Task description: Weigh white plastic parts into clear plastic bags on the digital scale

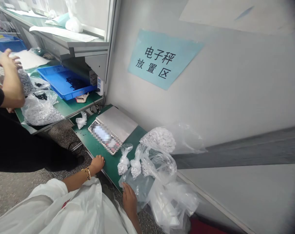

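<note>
My left hand [97, 162], with a gold bracelet on the wrist, rests on the front edge of the small green table [103, 160], fingers curled over the rim with nothing visibly in them. My right hand [129, 199] lies flat on an empty clear plastic bag [140, 188] at the table's near edge. Two small knotted bags of white parts [124, 164] stand just beyond my right hand. A larger open bag of white parts [159, 138] sits behind them. A digital scale [113, 128] with a steel pan stands at the table's middle.
Another person in black [8, 87] handles bags of white parts [40, 110] at a green bench on the left. A blue tray [64, 81] lies there. A blue sign [162, 58] hangs on the wall. More loose clear bags [171, 204] pile up at the right.
</note>
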